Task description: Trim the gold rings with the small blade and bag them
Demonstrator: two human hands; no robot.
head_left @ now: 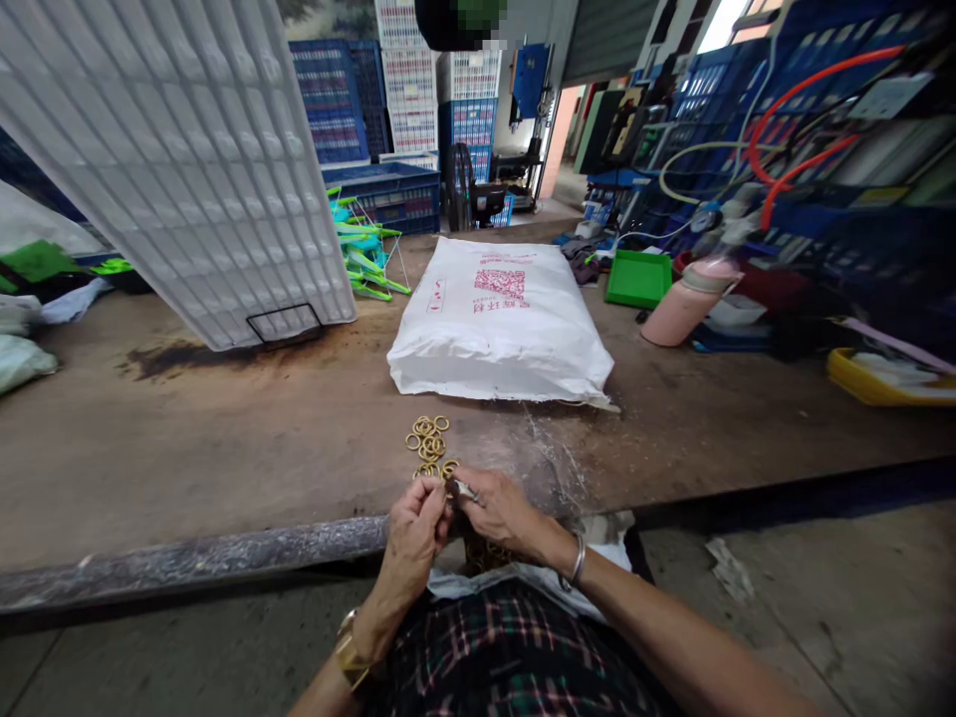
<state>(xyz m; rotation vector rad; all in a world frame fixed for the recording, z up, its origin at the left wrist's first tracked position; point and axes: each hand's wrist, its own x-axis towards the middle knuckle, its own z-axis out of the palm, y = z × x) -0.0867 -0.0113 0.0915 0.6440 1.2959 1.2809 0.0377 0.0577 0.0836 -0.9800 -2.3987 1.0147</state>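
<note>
Both hands meet at the table's front edge, fingertips close together. My left hand (418, 518) is closed in a pinch, thumb against the fingers; the small piece between them is too hidden to name. My right hand (502, 508) is closed too, with a small pale, silvery thing (467, 491) showing at its thumb and fingers; its kind cannot be made out. Just beyond the fingertips lies a loose pile of brass-coloured rings (428, 443), partly covered by the hands. More rings (489, 556) sit in a pale sack (523, 576) on my lap, below the wrists.
A full white woven bag (500, 319) with red print lies on the wooden table (299, 438) ahead. At left leans a ribbed white panel (194, 159). Rightward stand a green tray (639, 279), a pink bottle (683, 307) and a yellow tray (888, 383). Stacked crates (329, 100) fill the back.
</note>
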